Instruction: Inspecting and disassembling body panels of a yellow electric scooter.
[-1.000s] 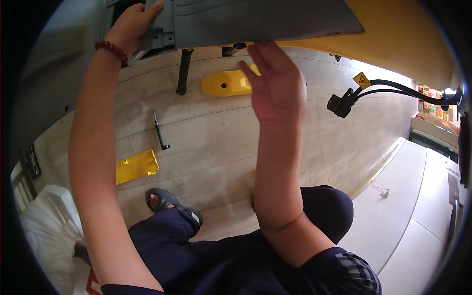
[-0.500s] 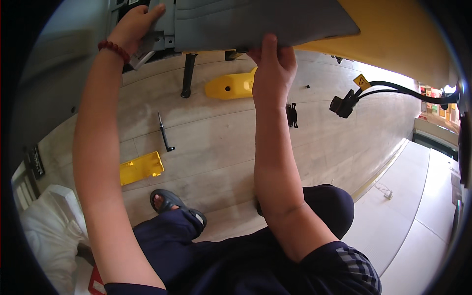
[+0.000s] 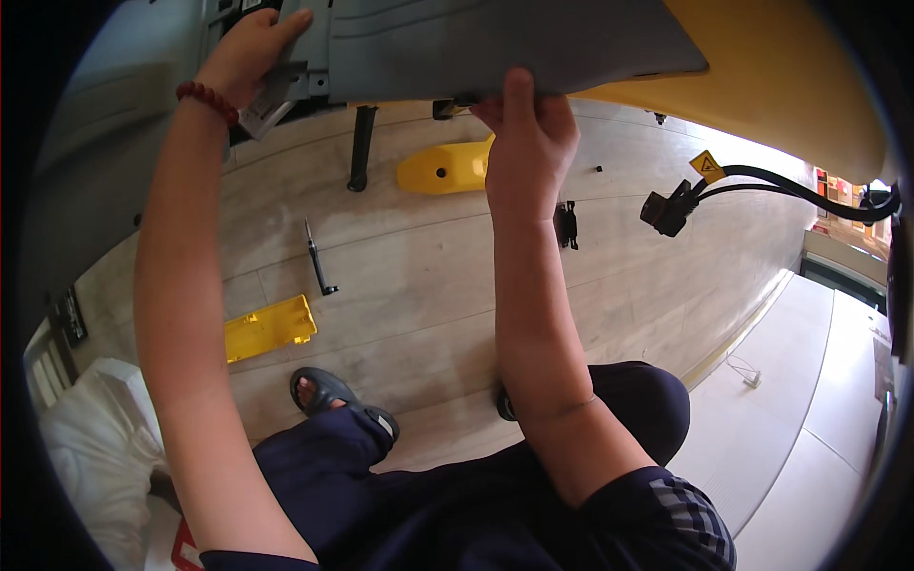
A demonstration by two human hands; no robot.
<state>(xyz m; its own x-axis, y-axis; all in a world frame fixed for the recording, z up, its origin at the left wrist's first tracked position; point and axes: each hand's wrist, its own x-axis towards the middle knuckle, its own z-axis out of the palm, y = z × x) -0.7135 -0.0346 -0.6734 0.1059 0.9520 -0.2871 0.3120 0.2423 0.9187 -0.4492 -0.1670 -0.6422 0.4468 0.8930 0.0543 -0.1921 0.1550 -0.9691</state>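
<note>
A grey plastic panel (image 3: 476, 43) spans the top of the view, against a large yellow body shell (image 3: 762, 86). My right hand (image 3: 531, 143) pinches its near edge, thumb on top and fingers curled underneath. At the panel's left end, beside a bracket with holes (image 3: 309, 84), my left hand (image 3: 246, 59) grips it with the thumb laid over; the other fingers are mostly hidden. A pale labelled part (image 3: 262, 116) shows below that wrist, which wears a red bead bracelet (image 3: 208, 98).
On the wooden floor lie a yellow cover (image 3: 271, 328), a screwdriver-like tool (image 3: 317, 262), a yellow curved part (image 3: 443, 169) and a black bracket (image 3: 568, 226). A black connector on a cable (image 3: 666, 209) hangs at right. White plastic sheeting (image 3: 95, 447) is at lower left.
My left hand has shifted slightly left and the panel's left end with it. More of the pale labelled part shows. My right hand keeps its hold.
</note>
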